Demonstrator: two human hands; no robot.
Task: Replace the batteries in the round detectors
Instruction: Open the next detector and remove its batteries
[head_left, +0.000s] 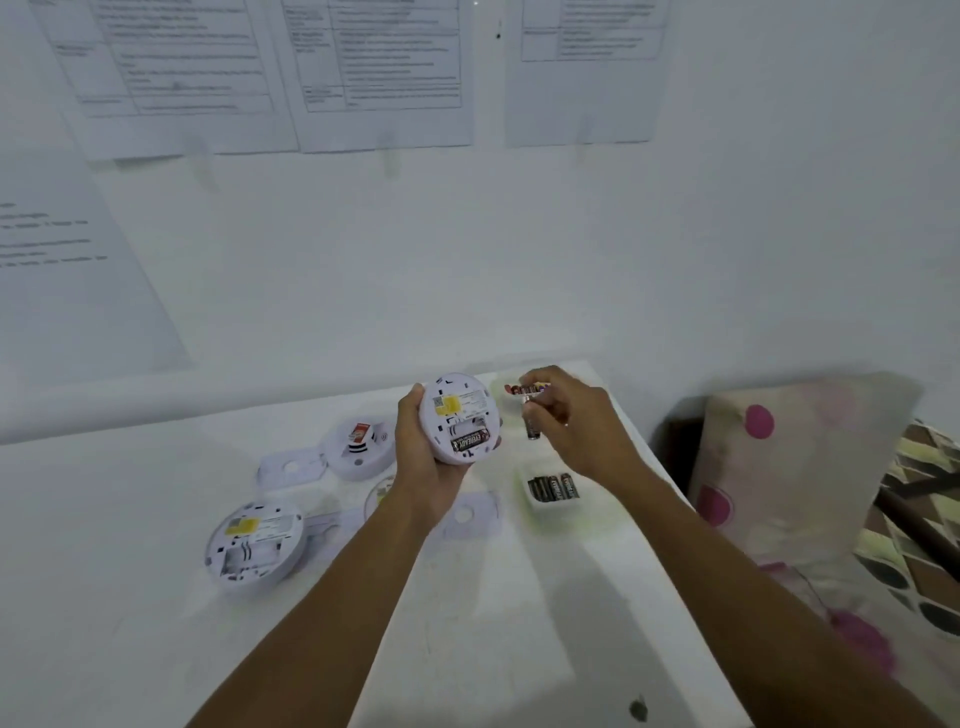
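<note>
Head view: the left hand (423, 452) grips one round detector (457, 410) above the white table (130, 519), with its back side turned to me and the fingers curled around the rim. In its open compartment I see one black battery (470, 441) lying; the slot above it looks empty. The right hand (576, 426) is just beside the detector, on the right, and pinches a second battery (532, 423) between thumb and fingers. This one stands about upright and does not touch the detector. Below this hand a small white tray (545, 506) holds three dark batteries (553, 488). On the table at left a second detector (254, 545) lies back side up with an empty compartment. A third detector (358, 441) lies farther back, near a flat white mounting plate (291, 467). Printed sheets (384, 67) hang on the wall.
</note>
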